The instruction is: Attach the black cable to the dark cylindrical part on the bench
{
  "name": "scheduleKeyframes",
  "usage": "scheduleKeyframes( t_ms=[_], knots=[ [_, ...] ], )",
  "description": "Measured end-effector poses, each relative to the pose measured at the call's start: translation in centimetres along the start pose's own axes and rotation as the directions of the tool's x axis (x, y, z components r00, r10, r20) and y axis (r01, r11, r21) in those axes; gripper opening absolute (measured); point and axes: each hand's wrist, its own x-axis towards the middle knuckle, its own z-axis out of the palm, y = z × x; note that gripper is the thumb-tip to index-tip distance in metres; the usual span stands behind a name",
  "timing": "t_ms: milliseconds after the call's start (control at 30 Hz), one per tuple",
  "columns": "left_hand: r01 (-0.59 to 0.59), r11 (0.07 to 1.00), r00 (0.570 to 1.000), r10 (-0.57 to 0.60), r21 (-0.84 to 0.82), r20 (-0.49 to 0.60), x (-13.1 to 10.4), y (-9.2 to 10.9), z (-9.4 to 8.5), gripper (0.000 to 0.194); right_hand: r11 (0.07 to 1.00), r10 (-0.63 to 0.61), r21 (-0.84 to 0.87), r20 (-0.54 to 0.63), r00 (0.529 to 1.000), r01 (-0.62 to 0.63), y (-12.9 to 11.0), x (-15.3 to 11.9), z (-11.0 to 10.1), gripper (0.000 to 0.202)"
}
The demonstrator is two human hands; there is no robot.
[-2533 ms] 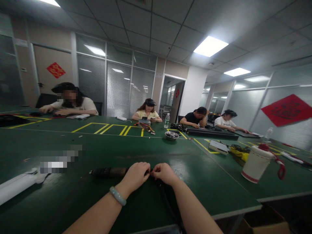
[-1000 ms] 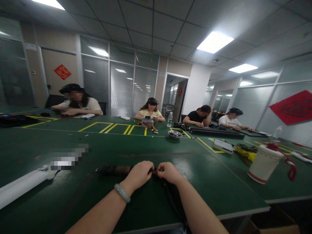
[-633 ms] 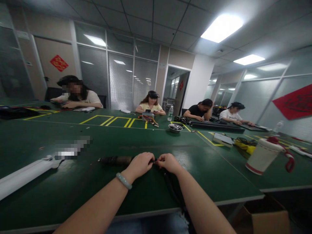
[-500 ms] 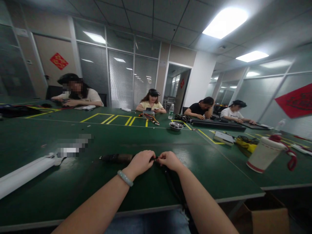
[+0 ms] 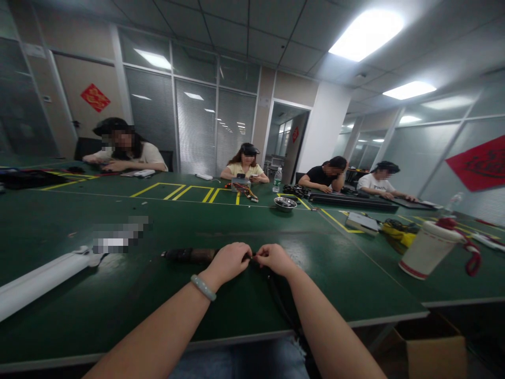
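The dark cylindrical tool (image 5: 193,256) lies on the table (image 5: 335,295), extending leftward from the left hand (image 5: 231,260), which is closed around its near end. The right hand (image 5: 276,259) is just beside, fingertips bunched at that end; whether they grip anything cannot be told. A dark cable (image 5: 282,302) runs below the right hand. Over recent seconds, only the viewpoint has visibly shifted; the work shows no discernible advance. Beyond the hands: metal bowl (image 5: 285,203).
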Motion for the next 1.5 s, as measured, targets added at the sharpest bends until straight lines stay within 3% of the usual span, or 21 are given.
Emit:
scheduleKeyframes(
  t_ms=[700, 1267, 1500],
  knots=[
    [0.041, 0.998, 0.999, -0.042, 0.039, 0.019, -0.06, 0.55, -0.56, 0.012, 0.999, -0.020, 0.032, 0.013, 1.000, 0.020, -0.13, -0.09, 0.15, 0.019],
    [-0.003, 0.999, 1.000, 0.002, 0.032, 0.008, 0.17, 0.48, -0.16, 0.015, 1.000, -0.021, 0.000, 0.026, 0.999, 0.021, -0.11, -0.20, 0.02, 0.024],
    [-0.006, 0.999, 0.999, 0.009, 0.054, -0.045, 0.01, 0.44, -0.22, 0.011, 1.000, -0.016, -0.003, 0.034, 0.999, 0.016, -0.53, -0.37, -0.27, 0.021]
  ],
)
